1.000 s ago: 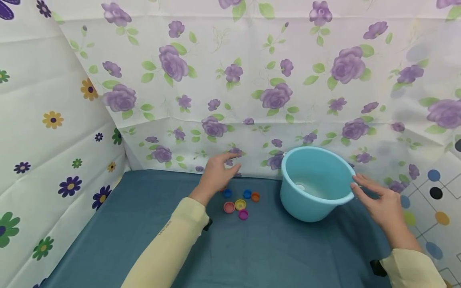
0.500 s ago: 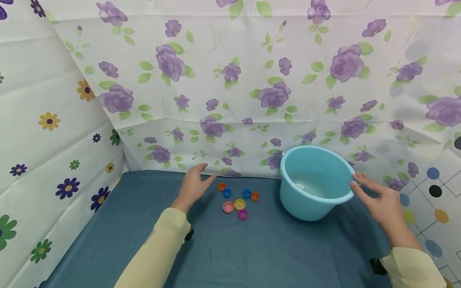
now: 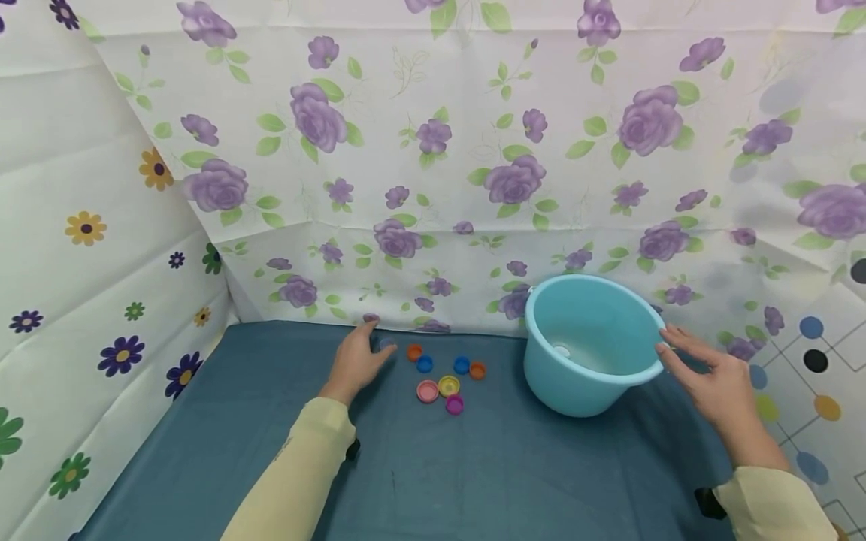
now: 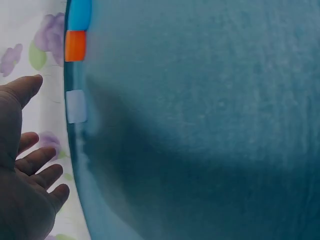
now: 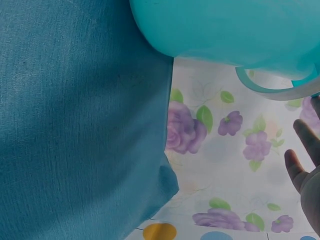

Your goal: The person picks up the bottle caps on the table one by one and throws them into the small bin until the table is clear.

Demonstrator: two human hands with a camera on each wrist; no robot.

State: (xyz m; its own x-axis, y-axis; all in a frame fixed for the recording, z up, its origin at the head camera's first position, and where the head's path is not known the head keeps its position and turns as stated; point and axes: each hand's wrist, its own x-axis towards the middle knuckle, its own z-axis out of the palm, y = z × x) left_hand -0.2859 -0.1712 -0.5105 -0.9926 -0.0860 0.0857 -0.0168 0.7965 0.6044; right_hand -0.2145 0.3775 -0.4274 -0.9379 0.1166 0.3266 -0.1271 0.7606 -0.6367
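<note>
My left hand (image 3: 353, 363) reaches low over the back of the blue cloth, thumb and fingers spread apart. Between thumb and fingertips, in the head view, lies a small pale lavender cap (image 3: 387, 343); the left wrist view shows this pale cap (image 4: 76, 106) apart from the fingers. Just right of it are an orange cap (image 3: 415, 352) and a blue cap (image 3: 424, 364). My right hand (image 3: 717, 383) touches the right rim of a light blue bucket (image 3: 575, 394) with extended fingers. The bucket stands upright, with only a small pale spot visible on its inside bottom.
Between hand and bucket sit a pink cap (image 3: 428, 391), a yellow cap (image 3: 449, 386), a magenta cap (image 3: 455, 405), another blue cap (image 3: 461, 365) and another orange cap (image 3: 477, 370). A flower-printed sheet (image 3: 406, 180) rises behind the blue cloth (image 3: 507, 481).
My left hand has moved left from above the caps and then slightly lower, uncovering the orange cap and the pale one. The right hand stays at the bucket's rim.
</note>
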